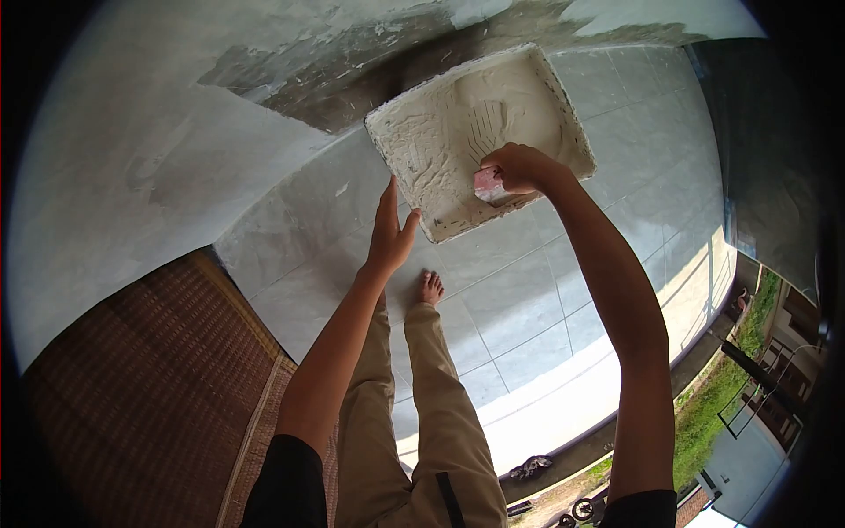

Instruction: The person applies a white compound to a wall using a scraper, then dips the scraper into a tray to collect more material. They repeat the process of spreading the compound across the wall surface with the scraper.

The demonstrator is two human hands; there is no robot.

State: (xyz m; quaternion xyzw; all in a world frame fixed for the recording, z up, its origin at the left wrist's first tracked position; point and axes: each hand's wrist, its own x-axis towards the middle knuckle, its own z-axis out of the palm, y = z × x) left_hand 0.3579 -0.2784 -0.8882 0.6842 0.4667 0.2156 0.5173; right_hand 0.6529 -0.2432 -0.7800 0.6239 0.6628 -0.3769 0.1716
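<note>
grey square-tiled floor is spreading under the work, its joints showing as thin lines. pale wall is rising along one side, a dark, patchy stain marking it near the tray. brown woven mat is covering the lower left. bright sunlight is falling across the outer strip of floor; greenery is showing beyond. the person's bare foot is resting on the tiles, just beside the tray.

squarish tray is lying close by the wall, above the tiles; whether it is resting flat on them, cannot tell. its rim is looking crusted and speckled dark. cream-coloured paste is coating the inside, ridged on the left, smoother toward the far right, fine parallel lines running through the middle.

right hand: grip is closing around a pink-and-whitish scraper, which is sitting inside the tray, against the paste. left hand: grip is unclenched, fingers extending along the tray's near-left side, thumb touching the rim.
</note>
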